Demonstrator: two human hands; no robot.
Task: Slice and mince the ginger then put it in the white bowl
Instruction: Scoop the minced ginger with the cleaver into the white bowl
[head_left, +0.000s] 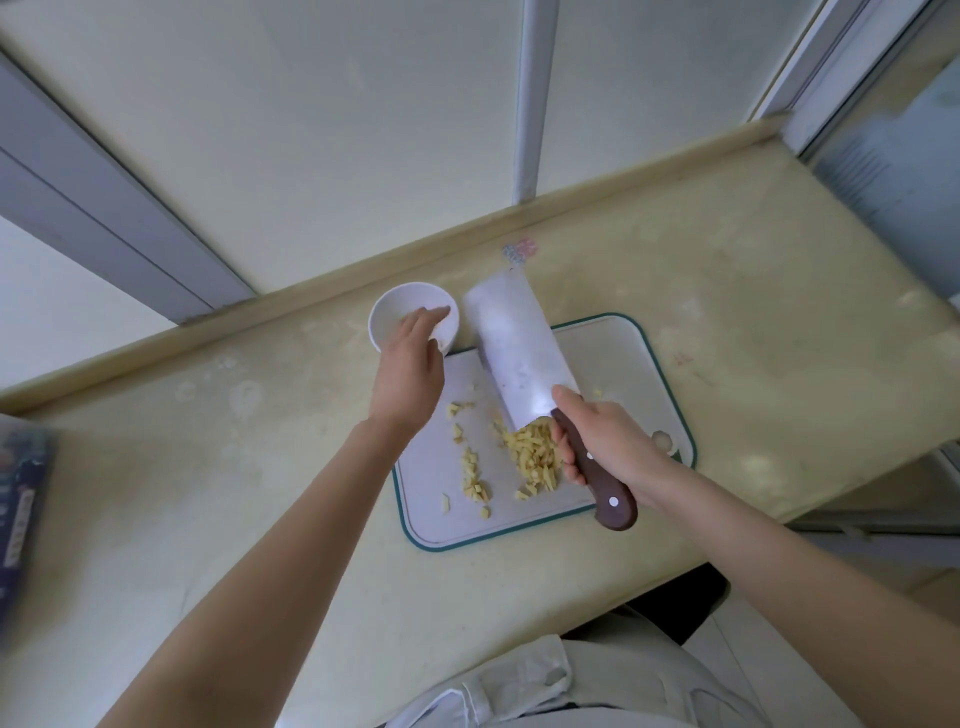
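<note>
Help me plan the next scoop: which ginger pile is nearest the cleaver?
The larger heap by the right hand, at the cleaver's heel; the smaller diced line lies apart.

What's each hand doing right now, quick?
Left hand: open, fingers over the bowl.
Right hand: gripping the knife handle.

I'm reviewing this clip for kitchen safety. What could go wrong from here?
1. The right hand holds the cleaver close beside the left hand, which is over the bowl. A careless move by either hand could cause a cut.
2. Loose ginger lies scattered on the board, some near its left edge. Sweeping could push bits onto the counter.
</note>
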